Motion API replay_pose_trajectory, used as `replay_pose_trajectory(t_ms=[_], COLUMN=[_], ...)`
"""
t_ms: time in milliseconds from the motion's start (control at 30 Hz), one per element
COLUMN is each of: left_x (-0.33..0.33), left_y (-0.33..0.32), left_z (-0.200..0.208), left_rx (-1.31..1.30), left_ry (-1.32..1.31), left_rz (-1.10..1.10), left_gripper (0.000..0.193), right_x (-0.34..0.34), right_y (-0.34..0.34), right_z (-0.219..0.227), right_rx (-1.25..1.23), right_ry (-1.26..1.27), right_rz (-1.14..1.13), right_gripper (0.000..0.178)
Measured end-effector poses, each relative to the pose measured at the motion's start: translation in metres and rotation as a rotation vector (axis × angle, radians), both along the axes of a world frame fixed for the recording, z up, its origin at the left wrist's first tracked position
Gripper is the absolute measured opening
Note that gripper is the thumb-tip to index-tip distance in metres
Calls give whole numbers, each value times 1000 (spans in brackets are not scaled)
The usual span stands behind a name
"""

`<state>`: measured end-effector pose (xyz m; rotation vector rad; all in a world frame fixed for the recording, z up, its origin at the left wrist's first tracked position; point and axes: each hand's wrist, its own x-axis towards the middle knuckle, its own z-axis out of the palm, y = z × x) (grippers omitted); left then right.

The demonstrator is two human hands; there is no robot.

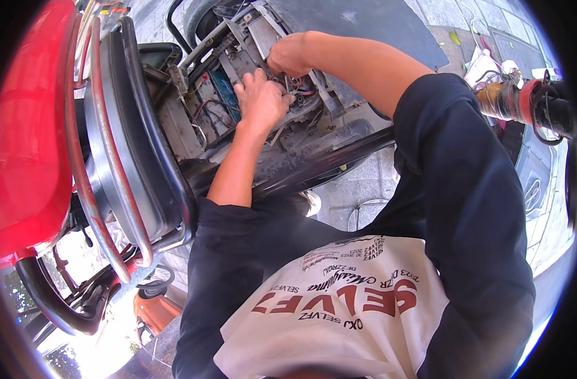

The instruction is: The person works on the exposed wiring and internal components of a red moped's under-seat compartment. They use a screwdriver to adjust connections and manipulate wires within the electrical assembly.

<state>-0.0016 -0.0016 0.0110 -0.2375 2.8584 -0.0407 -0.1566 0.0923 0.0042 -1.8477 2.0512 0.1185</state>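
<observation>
Both my hands reach into an open compartment in a vehicle's frame, among loose wires (306, 86). My left hand (261, 102) is closed with bent fingers over the wires, its thumb and forefinger by a small pale piece too small to name. Just beyond it to the right, my right hand (291, 54) is curled into a closed grip, knuckles up; whatever its fingertips hold is hidden beneath the hand. A finned silver metal box (263, 36) lies beside the right hand. To the left of my left hand sits a blue block (224, 95), perhaps a battery, with dark cables over it.
A black padded seat (121, 126) with metal rails (111, 148) and a red body panel (29, 126) stand at left. A dark frame bar (320, 158) crosses before me. A dark flat panel (358, 28) lies beyond. At right is a tape-wrapped bar (512, 101).
</observation>
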Motion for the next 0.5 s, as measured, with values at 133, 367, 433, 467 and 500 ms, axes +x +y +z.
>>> replay_pose_trajectory(t_ms=[133,367,433,467,500], left_x=[1,2,2,2,3], left_y=[-1,-2,-2,-3,-3], left_z=[-1,-7,-6,-6,-7], left_rx=[-33,-30,-25,-22,-14], left_ry=[2,13,6,13,17], left_rz=[10,26,37,39,42], left_gripper=[26,26,25,25,25], right_x=[-6,-15,-17,-19,-18], right_y=[-15,-31,-33,-33,-30], right_z=[-12,-18,-19,-19,-19], right_rx=[-107,-84,-72,-74,-70], right_ry=[2,26,19,5,-12], right_rz=[56,133,132,124,117], right_gripper=[20,20,20,21,22])
